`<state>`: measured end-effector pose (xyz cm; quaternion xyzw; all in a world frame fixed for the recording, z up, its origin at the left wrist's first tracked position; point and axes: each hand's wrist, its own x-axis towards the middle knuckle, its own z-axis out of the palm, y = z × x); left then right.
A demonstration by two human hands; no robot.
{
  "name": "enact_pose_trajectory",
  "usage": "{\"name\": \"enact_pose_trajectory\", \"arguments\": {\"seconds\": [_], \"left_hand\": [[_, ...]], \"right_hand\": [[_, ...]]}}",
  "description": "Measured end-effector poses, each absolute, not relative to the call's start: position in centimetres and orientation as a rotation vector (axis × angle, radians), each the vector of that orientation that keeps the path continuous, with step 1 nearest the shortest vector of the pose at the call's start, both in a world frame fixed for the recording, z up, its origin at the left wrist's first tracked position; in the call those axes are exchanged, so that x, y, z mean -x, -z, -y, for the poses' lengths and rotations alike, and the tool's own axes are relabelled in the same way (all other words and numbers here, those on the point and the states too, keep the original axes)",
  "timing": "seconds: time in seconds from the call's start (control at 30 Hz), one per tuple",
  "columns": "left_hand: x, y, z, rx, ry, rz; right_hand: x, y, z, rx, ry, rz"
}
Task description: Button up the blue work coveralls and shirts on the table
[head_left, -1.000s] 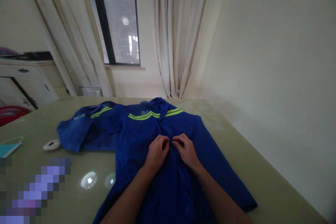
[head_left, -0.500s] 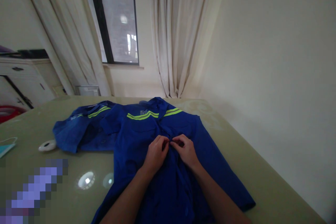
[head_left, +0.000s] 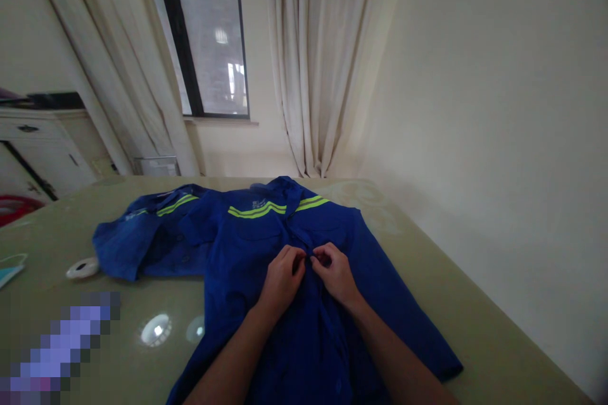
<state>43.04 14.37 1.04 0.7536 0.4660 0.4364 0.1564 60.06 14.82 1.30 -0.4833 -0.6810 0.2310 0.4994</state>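
A dark blue work jacket (head_left: 251,256) with yellow-green stripes across the chest lies spread on the table, its collar at the far side. My left hand (head_left: 285,272) pinches the front edge of the jacket at mid-chest. Close beside it, my right hand (head_left: 335,272) is closed in a pinch on the same front opening, fingertips almost meeting the left ones. Whatever button or buttonhole sits between the fingertips is too small and dark to make out. One sleeve (head_left: 408,316) stretches out toward the near right.
Left of the jacket lies a second blue garment (head_left: 156,240) with similar stripes. Near it are a small white oval object (head_left: 82,268) and a light blue face mask (head_left: 10,273). The glossy table (head_left: 156,297) borders a wall on the right. A blurred-out purple patch covers the lower left.
Both hands stay at the jacket front, with the right fingertips shifted very slightly. The view has turned a little, moving the things on the left slightly further left.
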Motion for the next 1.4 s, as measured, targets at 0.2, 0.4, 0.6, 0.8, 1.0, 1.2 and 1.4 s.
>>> {"name": "enact_pose_trajectory", "arguments": {"seconds": [0.2,0.4,0.6,0.8,1.0,1.2,1.4], "left_hand": [[-43.2,-1.2,-14.1,-2.201,-1.226,-1.322],[-43.1,-1.3,-14.2,-2.138,-1.223,-1.389],[-42.9,-1.6,-14.1,-2.043,-1.249,-1.387],[-42.7,-1.2,-14.4,-2.049,-1.240,-1.333],[-42.7,-1.6,-14.4,-1.869,-1.204,-1.270],[-43.1,-2.2,-14.1,-1.704,-1.202,-1.191],[-43.1,-1.5,-14.8,-1.672,-1.198,-1.253]], "right_hand": [[-59.8,-1.7,-14.4,1.152,-0.510,1.673],[-59.5,-2.2,-14.0,1.141,-0.536,1.683],[-59.7,-2.9,-13.7,1.136,-0.720,1.659],[-59.7,-2.1,-14.1,1.173,-0.880,1.625],[-59.6,-2.4,-14.0,1.189,-0.621,1.716],[-59.6,-1.9,-14.1,1.191,-0.575,1.757],[-59.5,-2.0,-14.0,1.219,-0.524,1.783]]}}
